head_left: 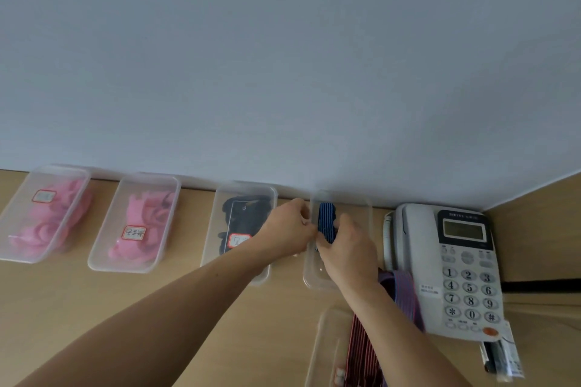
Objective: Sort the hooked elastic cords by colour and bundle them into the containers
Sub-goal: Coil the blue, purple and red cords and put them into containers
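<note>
A folded blue striped cord bundle (326,219) stands inside the rightmost clear container (364,207) at the wall. My right hand (345,250) grips the bundle from the right, thumb at its lower end. My left hand (287,228) reaches in from the left, fingers curled at the container's left rim and the bundle's edge; what it holds is hidden. Two clear containers with pink cords (59,214) (143,223) and one with black cords (243,214) line the wall to the left.
A grey desk phone (456,267) stands right of the container. Purple striped cords (404,292) lie beside it, red striped cords (361,352) below, next to another clear container (327,345). A wooden side panel (540,229) closes the right.
</note>
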Tool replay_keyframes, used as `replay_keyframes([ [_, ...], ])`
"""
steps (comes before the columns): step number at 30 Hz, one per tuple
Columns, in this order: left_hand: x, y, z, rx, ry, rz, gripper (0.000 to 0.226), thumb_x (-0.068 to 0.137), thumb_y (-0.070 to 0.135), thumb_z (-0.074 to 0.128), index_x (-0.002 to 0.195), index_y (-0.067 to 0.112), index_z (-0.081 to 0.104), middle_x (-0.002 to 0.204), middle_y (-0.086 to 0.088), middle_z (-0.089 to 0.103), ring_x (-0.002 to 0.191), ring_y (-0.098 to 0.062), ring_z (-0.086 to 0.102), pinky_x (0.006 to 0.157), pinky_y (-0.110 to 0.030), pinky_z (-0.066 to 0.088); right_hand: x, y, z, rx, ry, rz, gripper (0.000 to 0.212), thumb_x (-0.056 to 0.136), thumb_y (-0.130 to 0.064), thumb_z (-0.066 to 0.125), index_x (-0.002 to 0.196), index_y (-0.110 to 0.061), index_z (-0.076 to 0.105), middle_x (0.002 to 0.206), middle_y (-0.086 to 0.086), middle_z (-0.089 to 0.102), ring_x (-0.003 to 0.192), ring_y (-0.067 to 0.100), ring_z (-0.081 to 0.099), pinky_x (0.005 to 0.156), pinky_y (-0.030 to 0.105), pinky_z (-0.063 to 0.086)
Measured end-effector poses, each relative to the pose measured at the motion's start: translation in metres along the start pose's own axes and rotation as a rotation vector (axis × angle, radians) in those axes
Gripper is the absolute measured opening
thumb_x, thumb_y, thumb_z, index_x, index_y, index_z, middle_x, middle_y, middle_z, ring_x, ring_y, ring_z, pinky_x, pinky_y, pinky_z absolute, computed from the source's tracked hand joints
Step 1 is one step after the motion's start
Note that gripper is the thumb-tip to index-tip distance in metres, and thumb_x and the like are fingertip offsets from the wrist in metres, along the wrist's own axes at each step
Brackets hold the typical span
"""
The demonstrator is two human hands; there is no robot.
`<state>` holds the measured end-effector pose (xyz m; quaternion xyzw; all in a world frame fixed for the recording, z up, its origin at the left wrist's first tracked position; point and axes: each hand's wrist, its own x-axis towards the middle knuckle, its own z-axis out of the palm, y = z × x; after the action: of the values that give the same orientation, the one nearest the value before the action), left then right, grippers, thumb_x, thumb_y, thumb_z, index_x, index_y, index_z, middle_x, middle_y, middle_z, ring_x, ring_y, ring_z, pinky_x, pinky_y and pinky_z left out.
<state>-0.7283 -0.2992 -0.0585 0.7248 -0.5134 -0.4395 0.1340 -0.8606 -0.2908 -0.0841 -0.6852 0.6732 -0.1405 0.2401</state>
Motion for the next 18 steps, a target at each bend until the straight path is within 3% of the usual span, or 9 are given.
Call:
replay_keyframes([
  [3, -0.001, 0.000, 0.003, 0.092, 0.028, 0.022, 0.024, 0.086, 0.017, 0.054, 0.109, 0.010, 0.053, 0.094, -0.007, 0.066, 0.083, -0.023, 0.064, 0.080, -0.041, 0.055, 0.000, 0.002, -0.008, -0.039, -0.064, -0.043, 0.037, 0.088, -0.047, 0.063, 0.104, -0.013, 0.057, 0.094, 0.001, 0.060, 0.088, 0.023, 0.060, 0.065, 0.027, 0.033],
  [5, -0.004, 0.001, 0.004, 0.183, 0.055, 0.082, 0.040, 0.087, 0.017, 0.054, 0.126, 0.011, 0.047, 0.110, -0.007, 0.062, 0.098, -0.025, 0.060, 0.086, -0.041, 0.052, -0.003, 0.005, -0.013, -0.065, -0.101, -0.089, 0.038, 0.085, -0.047, 0.064, 0.105, -0.015, 0.058, 0.097, 0.001, 0.059, 0.092, 0.022, 0.059, 0.068, 0.027, 0.036],
  [8, -0.008, 0.002, 0.004, 0.392, 0.114, 0.252, 0.061, 0.090, 0.016, 0.052, 0.147, 0.021, 0.031, 0.140, -0.005, 0.043, 0.121, -0.029, 0.049, 0.092, -0.038, 0.048, -0.009, 0.009, -0.018, -0.112, -0.164, -0.115, 0.036, 0.082, -0.038, 0.067, 0.108, -0.016, 0.054, 0.101, 0.002, 0.059, 0.095, 0.023, 0.060, 0.074, 0.029, 0.042],
  [11, -0.008, 0.001, 0.005, 0.598, 0.121, 0.407, 0.058, 0.093, 0.019, 0.049, 0.148, 0.027, 0.033, 0.157, -0.003, 0.024, 0.138, -0.028, 0.031, 0.107, -0.041, 0.039, -0.014, 0.012, -0.015, -0.140, -0.189, -0.150, 0.038, 0.083, -0.036, 0.067, 0.114, -0.019, 0.054, 0.106, 0.000, 0.060, 0.095, 0.021, 0.061, 0.074, 0.027, 0.043],
  [15, -0.008, 0.000, 0.007, 0.837, 0.036, 0.525, 0.051, 0.099, 0.023, 0.039, 0.149, 0.025, 0.034, 0.163, 0.003, 0.013, 0.150, -0.027, 0.002, 0.117, -0.043, 0.019, -0.012, 0.014, -0.010, -0.150, -0.193, -0.170, 0.034, 0.090, -0.028, 0.062, 0.120, -0.015, 0.053, 0.109, 0.003, 0.062, 0.099, 0.022, 0.061, 0.075, 0.029, 0.042],
  [18, -0.008, -0.001, 0.007, 0.927, 0.000, 0.550, 0.052, 0.101, 0.022, 0.032, 0.153, 0.023, 0.026, 0.162, 0.006, 0.017, 0.151, -0.028, -0.003, 0.117, -0.042, 0.012, -0.008, 0.015, -0.012, -0.180, -0.203, -0.169, 0.028, 0.090, -0.024, 0.061, 0.115, -0.014, 0.054, 0.106, 0.004, 0.064, 0.095, 0.024, 0.062, 0.076, 0.033, 0.045],
])
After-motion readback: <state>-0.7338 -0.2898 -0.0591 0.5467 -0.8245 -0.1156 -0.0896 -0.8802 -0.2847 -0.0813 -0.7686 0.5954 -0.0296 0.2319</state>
